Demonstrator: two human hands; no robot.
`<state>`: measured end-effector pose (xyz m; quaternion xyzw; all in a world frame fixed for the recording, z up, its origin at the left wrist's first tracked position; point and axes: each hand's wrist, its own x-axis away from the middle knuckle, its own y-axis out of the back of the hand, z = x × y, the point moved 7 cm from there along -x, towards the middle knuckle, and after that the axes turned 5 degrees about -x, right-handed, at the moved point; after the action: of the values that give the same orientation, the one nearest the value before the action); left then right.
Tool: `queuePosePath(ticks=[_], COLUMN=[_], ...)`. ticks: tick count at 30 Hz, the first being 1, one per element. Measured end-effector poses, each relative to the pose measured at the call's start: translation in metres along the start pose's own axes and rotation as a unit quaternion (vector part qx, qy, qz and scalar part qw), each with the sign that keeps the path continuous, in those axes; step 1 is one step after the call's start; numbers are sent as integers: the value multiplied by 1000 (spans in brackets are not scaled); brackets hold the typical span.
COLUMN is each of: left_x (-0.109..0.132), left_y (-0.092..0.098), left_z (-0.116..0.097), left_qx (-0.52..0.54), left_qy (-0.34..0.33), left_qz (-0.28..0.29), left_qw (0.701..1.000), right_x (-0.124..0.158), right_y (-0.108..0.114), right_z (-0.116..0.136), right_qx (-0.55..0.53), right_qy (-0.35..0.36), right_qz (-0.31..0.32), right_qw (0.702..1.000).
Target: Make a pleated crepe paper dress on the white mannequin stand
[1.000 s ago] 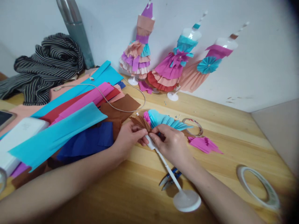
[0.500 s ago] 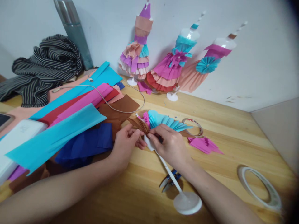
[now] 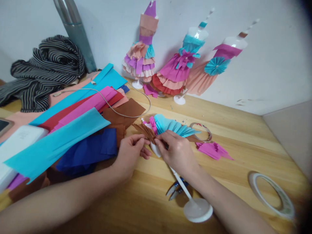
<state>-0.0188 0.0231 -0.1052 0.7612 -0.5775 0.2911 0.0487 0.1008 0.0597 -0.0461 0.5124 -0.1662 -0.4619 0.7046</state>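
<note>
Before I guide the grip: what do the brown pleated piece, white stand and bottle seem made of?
Brown pleated piece: probably paper, matte, judging by its thin, creased folds.
White stand: likely plastic, smooth, with a moulded-looking round base.
Bottle: top apparently metal, silvery sheen; grey-green body unclear.

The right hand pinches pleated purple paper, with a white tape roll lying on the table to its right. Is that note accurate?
Not quite: the pleated paper that the right hand pinches is brown, not purple; the head view shows it. The white tape roll does lie on the table to that hand's right.
</note>
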Motion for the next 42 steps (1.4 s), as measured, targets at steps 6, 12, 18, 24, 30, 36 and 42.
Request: queuePosePath(ticks=[6,12,18,24,30,36,42], left_x=[4,7,8,13,21,26,28], left_y=[0,-3,-5,-9,-16,-20,-25], left_z=[-1,3,4,1,-15,-23,-19], left_qx=[-45,-99,-164,-231,-368,-417,-476], left_qy=[7,-13,-100,-158,-262,-355,-403], left_qz=[-1,14,57,90,89,84,95], left_qw=[999,995,980,956,887,832,776], right_x=[1,0,0,-1,-2,-2,-2], right_y=[0,-3,-1,-1,1,1,2], right_z=[-1,-5,-6,-4,-4,-3,-3], right_qx=[23,7,-43,-55,-51,-47,-60], right_qy=[-1,-21,-36,-26,-8,11,17], right_qz=[-11,-6,-19,-26,-47,-39,-19], right_qw=[1000,1000,998,998,998,998,998])
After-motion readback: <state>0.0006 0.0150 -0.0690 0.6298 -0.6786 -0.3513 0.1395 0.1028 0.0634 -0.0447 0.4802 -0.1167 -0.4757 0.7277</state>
